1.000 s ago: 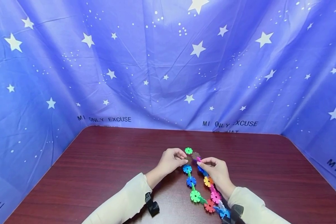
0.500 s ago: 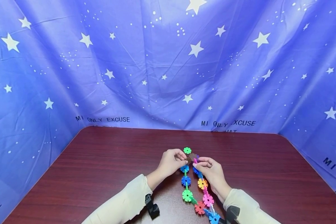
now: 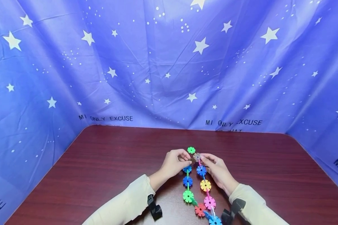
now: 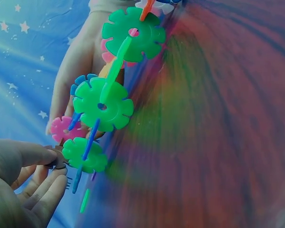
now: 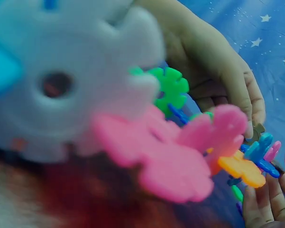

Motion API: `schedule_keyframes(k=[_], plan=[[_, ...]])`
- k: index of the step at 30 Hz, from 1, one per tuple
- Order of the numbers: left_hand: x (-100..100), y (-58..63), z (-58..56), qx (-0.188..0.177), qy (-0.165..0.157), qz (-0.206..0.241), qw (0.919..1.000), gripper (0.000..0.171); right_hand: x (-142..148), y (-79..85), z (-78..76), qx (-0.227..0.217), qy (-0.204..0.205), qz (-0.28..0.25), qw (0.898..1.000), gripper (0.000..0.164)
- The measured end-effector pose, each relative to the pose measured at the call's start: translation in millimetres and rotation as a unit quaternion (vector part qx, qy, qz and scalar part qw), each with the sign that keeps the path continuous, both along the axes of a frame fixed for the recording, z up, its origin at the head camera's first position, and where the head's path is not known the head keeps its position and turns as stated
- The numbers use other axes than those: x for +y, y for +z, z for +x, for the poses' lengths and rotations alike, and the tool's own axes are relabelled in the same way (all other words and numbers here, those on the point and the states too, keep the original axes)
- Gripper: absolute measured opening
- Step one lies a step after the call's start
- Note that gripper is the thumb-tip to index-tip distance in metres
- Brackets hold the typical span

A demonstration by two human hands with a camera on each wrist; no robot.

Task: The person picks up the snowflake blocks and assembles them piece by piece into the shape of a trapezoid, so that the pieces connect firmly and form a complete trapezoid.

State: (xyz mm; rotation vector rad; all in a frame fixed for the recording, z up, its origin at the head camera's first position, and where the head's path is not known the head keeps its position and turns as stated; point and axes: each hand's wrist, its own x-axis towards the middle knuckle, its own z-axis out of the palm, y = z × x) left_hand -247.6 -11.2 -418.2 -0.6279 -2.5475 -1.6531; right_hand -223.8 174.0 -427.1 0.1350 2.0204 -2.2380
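My left hand (image 3: 174, 163) pinches a brown notched plastic disc (image 3: 192, 160) between thumb and fingers. Opposite it, my right hand (image 3: 218, 171) holds a second brown disc (image 3: 197, 157) by its right edge. Both discs belong to a looped chain of slotted snowflake discs, with its two strands hanging toward me. Blue (image 3: 187, 181) and green (image 3: 188, 196) discs run down the left strand; blue (image 3: 201, 170), yellow (image 3: 205, 185) and pink (image 3: 209, 202) ones down the right. A red disc (image 3: 200, 210) sits near the bottom. In the right wrist view, a white disc (image 5: 57, 118) looms blurred up close.
A green disc (image 3: 191, 150) lies just beyond the hands; whether it joins the chain I cannot tell. The dark red wooden table (image 3: 107, 156) meets a blue star-printed curtain (image 3: 157, 93) behind and at both sides. Black straps with mounts (image 3: 155, 208) circle the wrists.
My right hand's fingers have shifted from the pink disc up to the brown one. The right strand has swung left and hangs straighter. My left hand keeps its pinch.
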Motion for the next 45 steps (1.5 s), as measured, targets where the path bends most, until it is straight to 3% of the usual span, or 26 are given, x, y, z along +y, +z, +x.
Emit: schedule_keyframes(k=[4,10,20,25,34,45], plan=[[2.9,1.6,1.1,-0.004,0.000,0.009,1.0000,0.009,3.1,2.0,-6.7,0.021,0.003,-0.005,1.000,0.024],[4.3,0.7,1.2,0.006,0.013,-0.011,0.9998,0.010,6.7,-0.8,-12.3,0.050,0.028,-0.006,0.998,0.033],[6.3,-0.7,3.5,0.038,0.023,-0.034,0.9984,0.008,-0.8,3.0,-5.4,0.043,-0.035,-0.026,0.998,0.024],[6.5,-1.2,4.6,0.074,0.021,-0.046,0.9960,0.005,-2.6,5.0,0.0,0.034,-0.057,-0.041,0.997,0.014],[0.8,-1.6,7.6,0.122,-0.001,-0.048,0.9914,0.007,-0.8,4.2,10.9,0.023,-0.017,-0.073,0.997,0.013],[1.1,-0.8,8.7,0.121,-0.017,-0.039,0.9918,0.006,-1.3,0.4,17.9,0.017,-0.003,-0.107,0.994,0.020]])
